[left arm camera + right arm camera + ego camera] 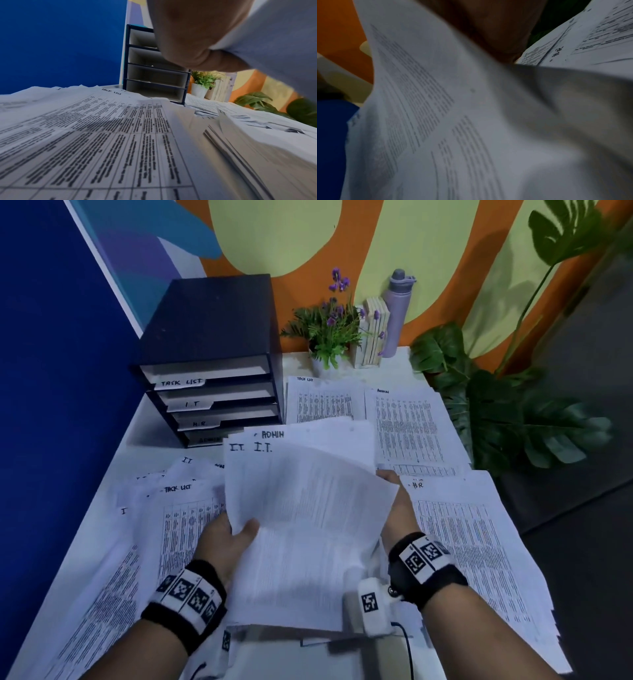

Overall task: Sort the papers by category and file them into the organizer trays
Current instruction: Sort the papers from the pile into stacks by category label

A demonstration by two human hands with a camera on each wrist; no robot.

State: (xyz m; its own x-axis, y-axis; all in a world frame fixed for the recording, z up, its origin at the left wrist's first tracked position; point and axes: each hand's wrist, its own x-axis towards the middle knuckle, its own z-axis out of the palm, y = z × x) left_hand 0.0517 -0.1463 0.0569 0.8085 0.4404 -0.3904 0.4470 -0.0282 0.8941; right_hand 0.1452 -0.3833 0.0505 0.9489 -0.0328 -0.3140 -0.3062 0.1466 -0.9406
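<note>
I hold a sheaf of printed papers [301, 525] above the table, its top sheets headed "I.T." and "ADMIN". My left hand [229, 537] grips its left edge, thumb on top. My right hand [394, 508] holds the right edge, fingers hidden behind the sheets. The sheaf [453, 121] fills the right wrist view, and a sheet of it [274, 40] lies over my left hand [197, 33]. The dark organizer [212, 364] stands at the back left, its four trays labelled TASK LIST, I.T, H.R and ADMIN. Its trays [154, 75] look empty from the left wrist.
Sorted piles cover the table [144, 433]: Task List sheets [178, 529] at the left, another Task List pile [322, 402], an Admin pile [411, 426] and an H.R pile [469, 542] at the right. A potted plant [329, 337], books [373, 333] and a bottle [394, 313] stand behind.
</note>
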